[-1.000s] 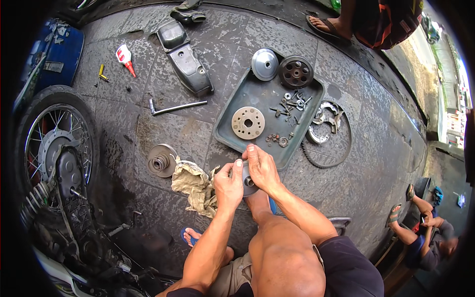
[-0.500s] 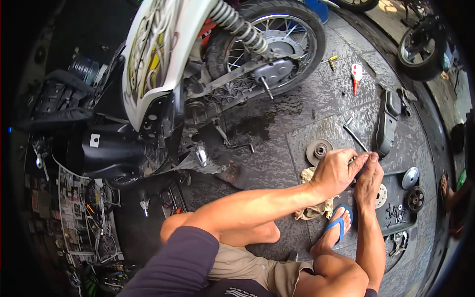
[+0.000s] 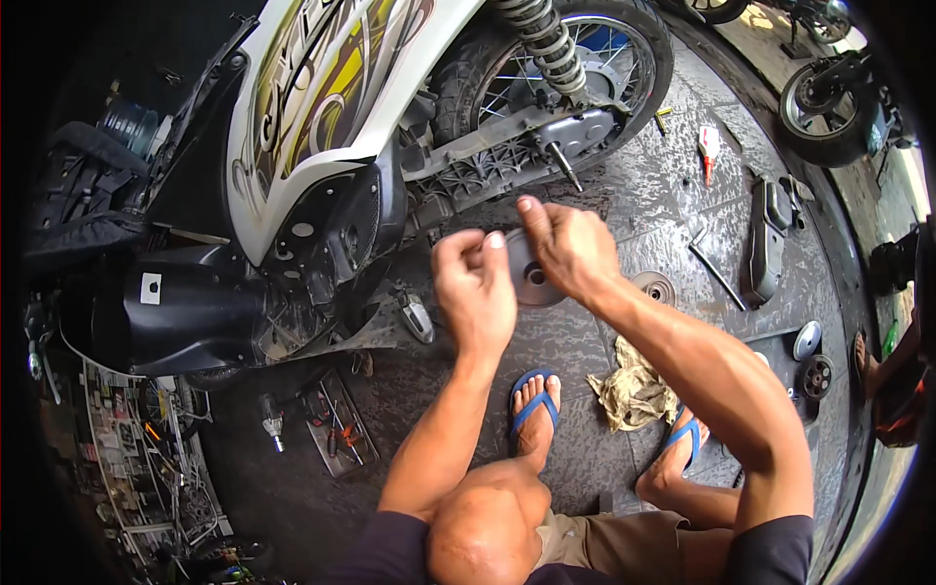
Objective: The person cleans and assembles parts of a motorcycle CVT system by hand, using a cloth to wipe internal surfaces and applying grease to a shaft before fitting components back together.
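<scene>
Between my hands is a round grey metal disc (image 3: 533, 280) with a hole in its middle, held in front of the scooter's rear axle shaft (image 3: 564, 166). My right hand (image 3: 575, 252) is closed over the disc's right side, its thumb at the upper edge. Beside the disc's left edge is my left hand (image 3: 475, 292), its fingers curled and thumb up; anything inside them is hidden. The white scooter (image 3: 336, 107) lies ahead, with its rear wheel (image 3: 655, 73) and spring shock absorber (image 3: 546, 49) above the hands.
On the dark floor are another round metal part (image 3: 655, 286), a crumpled cloth (image 3: 632, 390), a bent wrench (image 3: 717, 273), a black cover (image 3: 767, 244) and a white bottle with a red tip (image 3: 708, 151). A tool tray (image 3: 346, 429) and power driver (image 3: 273, 419) are at left.
Both hands have moved left from beside the black cover to the scooter's rear axle. The metal disc now shows between them. My view has shifted, and my left foot has come into sight.
</scene>
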Demonstrator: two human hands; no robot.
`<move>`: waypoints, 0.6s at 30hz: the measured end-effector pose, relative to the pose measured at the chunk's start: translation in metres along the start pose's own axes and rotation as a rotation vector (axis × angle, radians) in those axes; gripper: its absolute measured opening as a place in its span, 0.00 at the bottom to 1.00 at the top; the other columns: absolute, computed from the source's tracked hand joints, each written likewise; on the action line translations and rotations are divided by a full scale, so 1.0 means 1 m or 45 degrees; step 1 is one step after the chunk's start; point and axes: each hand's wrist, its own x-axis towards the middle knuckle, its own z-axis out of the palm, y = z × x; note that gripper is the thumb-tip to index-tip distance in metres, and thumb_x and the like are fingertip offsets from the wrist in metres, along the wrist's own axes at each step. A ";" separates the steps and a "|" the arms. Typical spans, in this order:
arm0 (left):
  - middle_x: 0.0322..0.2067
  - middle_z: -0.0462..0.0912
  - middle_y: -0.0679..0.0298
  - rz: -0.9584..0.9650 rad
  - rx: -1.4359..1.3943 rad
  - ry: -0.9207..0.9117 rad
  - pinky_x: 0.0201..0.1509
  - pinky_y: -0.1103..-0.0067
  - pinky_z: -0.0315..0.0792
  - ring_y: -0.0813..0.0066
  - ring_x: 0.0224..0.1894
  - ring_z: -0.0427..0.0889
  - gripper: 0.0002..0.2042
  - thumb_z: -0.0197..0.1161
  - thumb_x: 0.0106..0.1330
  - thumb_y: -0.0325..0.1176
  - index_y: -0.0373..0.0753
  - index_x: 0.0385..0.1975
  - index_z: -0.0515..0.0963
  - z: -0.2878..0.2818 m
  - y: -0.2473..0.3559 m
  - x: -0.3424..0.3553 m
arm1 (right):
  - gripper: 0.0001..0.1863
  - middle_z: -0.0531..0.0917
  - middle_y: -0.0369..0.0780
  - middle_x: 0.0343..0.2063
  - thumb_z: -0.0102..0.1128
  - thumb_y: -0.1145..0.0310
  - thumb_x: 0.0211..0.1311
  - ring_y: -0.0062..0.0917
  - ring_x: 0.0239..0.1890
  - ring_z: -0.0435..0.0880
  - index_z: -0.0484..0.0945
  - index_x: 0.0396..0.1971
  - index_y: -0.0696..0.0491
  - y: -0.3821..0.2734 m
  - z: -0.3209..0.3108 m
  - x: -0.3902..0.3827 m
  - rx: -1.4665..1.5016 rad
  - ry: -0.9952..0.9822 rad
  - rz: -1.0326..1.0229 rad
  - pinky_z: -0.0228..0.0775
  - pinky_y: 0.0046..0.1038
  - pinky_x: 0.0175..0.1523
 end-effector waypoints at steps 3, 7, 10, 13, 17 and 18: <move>0.26 0.80 0.64 -0.442 0.193 -0.413 0.32 0.82 0.73 0.80 0.26 0.78 0.12 0.60 0.73 0.36 0.31 0.33 0.78 -0.049 -0.027 0.010 | 0.32 0.83 0.55 0.25 0.44 0.41 0.72 0.55 0.33 0.84 0.80 0.26 0.55 -0.001 0.064 0.024 0.039 0.038 -0.139 0.74 0.51 0.39; 0.27 0.82 0.61 -0.914 -0.020 -0.589 0.32 0.78 0.76 0.74 0.26 0.82 0.16 0.55 0.74 0.39 0.30 0.33 0.79 -0.067 -0.070 0.025 | 0.22 0.82 0.50 0.31 0.53 0.49 0.71 0.54 0.32 0.82 0.75 0.28 0.55 -0.026 0.133 0.047 0.286 0.141 -0.381 0.72 0.51 0.36; 0.32 0.82 0.60 -0.920 -0.420 -0.372 0.40 0.78 0.77 0.74 0.33 0.82 0.15 0.49 0.75 0.40 0.34 0.38 0.78 -0.081 -0.099 0.028 | 0.24 0.81 0.49 0.34 0.56 0.48 0.68 0.50 0.35 0.83 0.77 0.31 0.58 -0.040 0.162 0.059 0.423 0.067 -0.554 0.75 0.47 0.39; 0.39 0.81 0.63 -1.050 -0.699 -0.089 0.49 0.75 0.76 0.75 0.42 0.81 0.17 0.45 0.76 0.42 0.36 0.45 0.76 -0.074 -0.088 0.036 | 0.24 0.80 0.49 0.35 0.58 0.48 0.67 0.49 0.38 0.83 0.77 0.33 0.58 -0.052 0.181 0.068 0.508 0.076 -0.686 0.75 0.46 0.43; 0.50 0.80 0.63 -1.083 -0.843 0.001 0.57 0.72 0.75 0.73 0.51 0.80 0.19 0.39 0.80 0.43 0.38 0.56 0.72 -0.075 -0.099 0.034 | 0.24 0.80 0.49 0.35 0.58 0.48 0.67 0.50 0.39 0.82 0.76 0.33 0.60 -0.053 0.186 0.072 0.525 0.002 -0.735 0.74 0.45 0.46; 0.53 0.80 0.62 -1.105 -0.819 -0.016 0.59 0.72 0.75 0.72 0.54 0.80 0.20 0.38 0.80 0.43 0.38 0.59 0.70 -0.073 -0.099 0.034 | 0.22 0.79 0.50 0.36 0.59 0.51 0.66 0.50 0.41 0.81 0.76 0.35 0.60 -0.047 0.184 0.074 0.564 -0.060 -0.770 0.74 0.44 0.48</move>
